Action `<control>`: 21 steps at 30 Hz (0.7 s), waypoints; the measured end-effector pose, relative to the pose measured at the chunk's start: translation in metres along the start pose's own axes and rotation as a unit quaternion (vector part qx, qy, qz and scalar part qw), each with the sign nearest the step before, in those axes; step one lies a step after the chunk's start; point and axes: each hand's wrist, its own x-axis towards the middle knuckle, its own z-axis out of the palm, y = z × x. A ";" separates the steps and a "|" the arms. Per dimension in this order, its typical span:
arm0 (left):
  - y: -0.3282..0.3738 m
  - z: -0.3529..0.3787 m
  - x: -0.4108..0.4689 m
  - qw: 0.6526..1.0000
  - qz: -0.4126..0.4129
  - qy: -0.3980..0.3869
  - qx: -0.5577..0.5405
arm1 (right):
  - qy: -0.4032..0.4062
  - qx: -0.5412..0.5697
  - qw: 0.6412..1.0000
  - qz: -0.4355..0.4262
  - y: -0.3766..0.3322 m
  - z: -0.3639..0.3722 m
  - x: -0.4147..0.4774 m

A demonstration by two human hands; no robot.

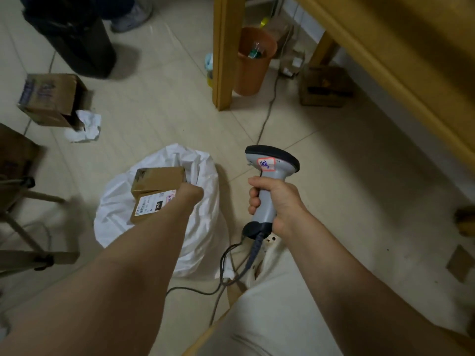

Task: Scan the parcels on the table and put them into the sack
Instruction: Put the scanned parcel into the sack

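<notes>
Left hand [191, 195] is gripping the cardboard parcel [154, 191] at its right end; the fingers are mostly hidden behind the box. The parcel, label facing up, is hanging directly over the open mouth of the white sack [115, 209] standing on the tiled floor [334, 176]. Right hand [279, 204] is wrapping fully round the barcode scanner [272, 165] handle, just right of the sack. The release looks to be straight down.

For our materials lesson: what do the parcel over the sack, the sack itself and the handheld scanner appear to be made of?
The parcel: brown cardboard, matt, with a paper label. The sack: probably thin white plastic, crumpled in soft folds; woven fabric is possible. The scanner: hard moulded plastic, smooth grey body, black head.
</notes>
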 end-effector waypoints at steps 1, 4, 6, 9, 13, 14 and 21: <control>0.014 0.002 -0.015 0.999 0.049 0.005 0.013 | 0.001 0.004 1.000 -0.009 -0.002 -0.004 -0.009; 0.055 0.016 -0.069 0.970 0.209 0.048 0.111 | 0.010 0.013 0.999 -0.047 -0.010 -0.021 -0.039; 0.081 0.026 -0.107 0.927 0.323 0.098 0.164 | 0.022 0.023 0.996 -0.082 -0.018 -0.035 -0.061; 0.117 0.038 -0.159 0.848 0.452 0.158 0.227 | 0.033 0.047 0.989 -0.135 -0.032 -0.060 -0.095; 0.160 0.054 -0.223 0.766 0.563 0.188 0.246 | 0.066 0.090 0.972 -0.209 -0.055 -0.096 -0.142; 0.172 0.058 -0.237 0.752 0.583 0.189 0.244 | 0.073 0.101 0.965 -0.231 -0.062 -0.105 -0.155; 0.261 0.073 -0.326 0.734 0.639 0.169 0.157 | 0.110 0.102 0.934 -0.325 -0.112 -0.154 -0.218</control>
